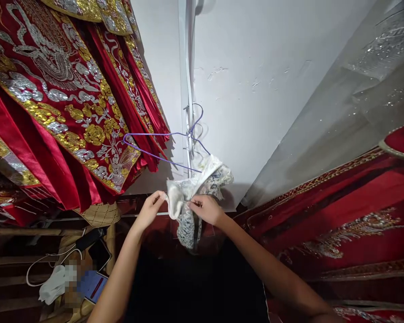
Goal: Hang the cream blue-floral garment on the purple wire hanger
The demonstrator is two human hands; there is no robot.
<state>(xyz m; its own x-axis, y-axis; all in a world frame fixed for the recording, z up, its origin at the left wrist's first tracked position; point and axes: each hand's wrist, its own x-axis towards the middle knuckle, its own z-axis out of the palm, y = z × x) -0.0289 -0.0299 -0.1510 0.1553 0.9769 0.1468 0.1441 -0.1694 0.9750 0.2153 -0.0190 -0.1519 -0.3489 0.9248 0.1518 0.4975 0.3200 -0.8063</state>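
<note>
Both hands are working at a pale patterned cloth that is draping over a purple wire hanger. The left hand is pinching the cloth's white edge at about nine o'clock from the bundle, fingers closed on the hem. The right hand is gripping the cloth at roughly four o'clock from that same edge, thumb and fingers clamped on a fold. The two hands are sitting close together with only a short stretch of fabric between them, which looks like a way of keeping the edge taut and spread. The rest of the cloth is trailing down toward six o'clock between the forearms.

The hanger is hooking onto something by the white strip running up the wall, its hook at twelve o'clock and its long bar reaching out toward nine o'clock; hanging there, it is carrying the cloth's weight so the hands are free for the edge.

The wall behind is plain white with a few scuffs. At ten o'clock, red garments with gold and silver embroidery are hanging in heavy folds, touching the hanger's far end. More red embroidered fabric is filling the three to four o'clock side, with a sheer glittering veil above it at two o'clock. Down at eight o'clock a phone, a white cable and a crumpled white cloth are lying on wooden slats.
</note>
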